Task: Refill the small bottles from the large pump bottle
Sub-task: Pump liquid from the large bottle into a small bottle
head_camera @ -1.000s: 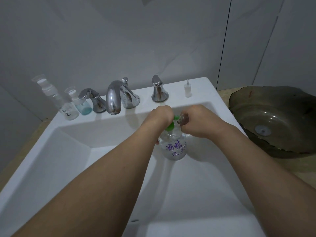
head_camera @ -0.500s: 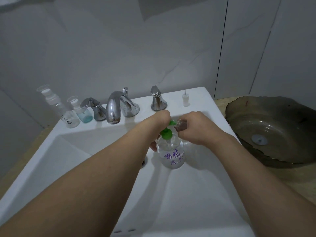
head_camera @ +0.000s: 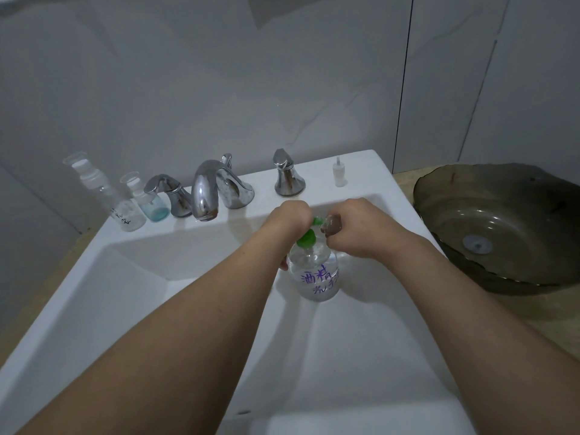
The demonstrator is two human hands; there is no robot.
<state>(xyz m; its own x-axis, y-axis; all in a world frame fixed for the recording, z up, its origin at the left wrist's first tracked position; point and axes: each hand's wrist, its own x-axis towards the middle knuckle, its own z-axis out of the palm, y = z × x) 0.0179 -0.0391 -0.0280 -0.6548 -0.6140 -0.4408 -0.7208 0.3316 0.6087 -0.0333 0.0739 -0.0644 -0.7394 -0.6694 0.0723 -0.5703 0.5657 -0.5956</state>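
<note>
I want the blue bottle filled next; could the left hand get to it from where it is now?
Probably yes, once it lets go. The left hand is busy on the pump bottle, but the blue bottle stands on the sink ledge to its left, with only the faucet to pass.

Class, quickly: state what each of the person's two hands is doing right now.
Left hand: curled over the green pump of the large pump bottle.
Right hand: gripping a small bottle at the nozzle.

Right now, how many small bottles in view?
3: a tall clear bottle and a blue-liquid bottle left of the faucet, and one held in the right hand.
</note>
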